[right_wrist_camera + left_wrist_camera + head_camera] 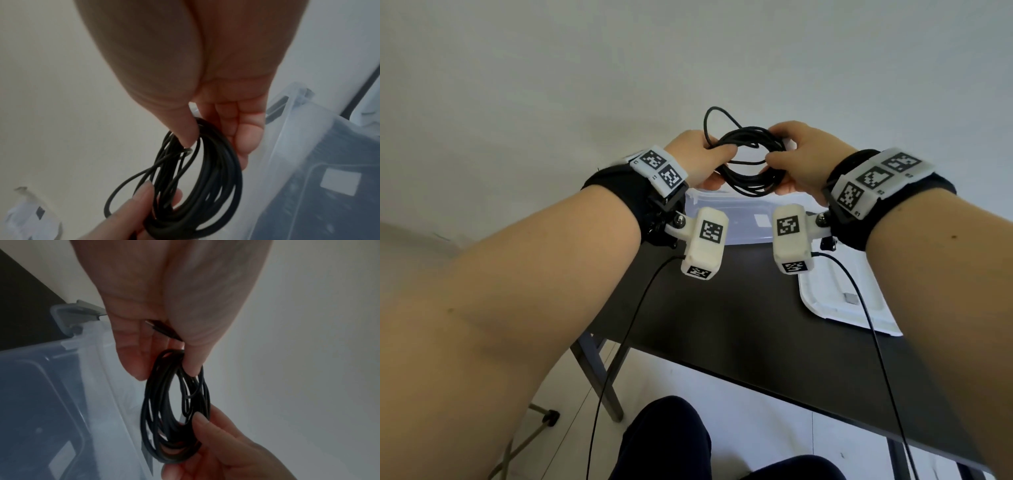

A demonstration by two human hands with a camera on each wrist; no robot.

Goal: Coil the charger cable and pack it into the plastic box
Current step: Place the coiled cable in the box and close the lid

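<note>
A black charger cable (748, 161) is wound into a coil of several loops and held in the air above the clear plastic box (743, 236). My left hand (705, 161) pinches the coil's left side between thumb and fingers, and a black plug end (162, 329) shows inside that hand. My right hand (798, 161) grips the coil's right side. One loose loop (710, 118) sticks up above the left hand. The wrist views show the coil (174, 410) (195, 178) between both thumbs, with the box (61, 386) (308, 146) just beside it.
The box stands open on a dark table (739, 308). Its white lid (859, 301) lies flat on the table to the right. A plain wall is behind. Thin black camera wires (626, 342) hang from both wrists over the table's near edge.
</note>
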